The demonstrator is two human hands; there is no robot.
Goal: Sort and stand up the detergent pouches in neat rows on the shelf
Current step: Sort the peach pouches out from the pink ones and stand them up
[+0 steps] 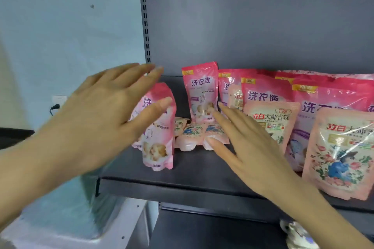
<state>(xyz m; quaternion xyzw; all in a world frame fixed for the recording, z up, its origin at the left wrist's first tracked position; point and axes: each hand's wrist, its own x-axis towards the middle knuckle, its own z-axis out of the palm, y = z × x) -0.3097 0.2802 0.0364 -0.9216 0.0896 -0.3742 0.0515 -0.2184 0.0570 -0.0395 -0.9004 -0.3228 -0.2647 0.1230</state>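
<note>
Bright pink detergent pouches stand on the dark grey shelf (202, 170). One pink pouch (159, 137) stands near the shelf's left front, another pink pouch (200, 91) stands behind it, and more crowd the right. Two pale peach floral pouches (194, 135) lie flat between them. Peach floral pouches (340, 155) stand at the right front. My left hand (105, 115) is open, fingers spread, in front of the left pink pouch. My right hand (249, 143) is open, fingertips reaching toward the lying peach pouches; whether they touch is unclear.
The shelf's back panel (253, 32) rises behind the pouches, with a slotted upright (146, 32) at the left edge. A light blue wall (66, 26) lies left of the shelf unit. A lower shelf (212, 232) shows beneath.
</note>
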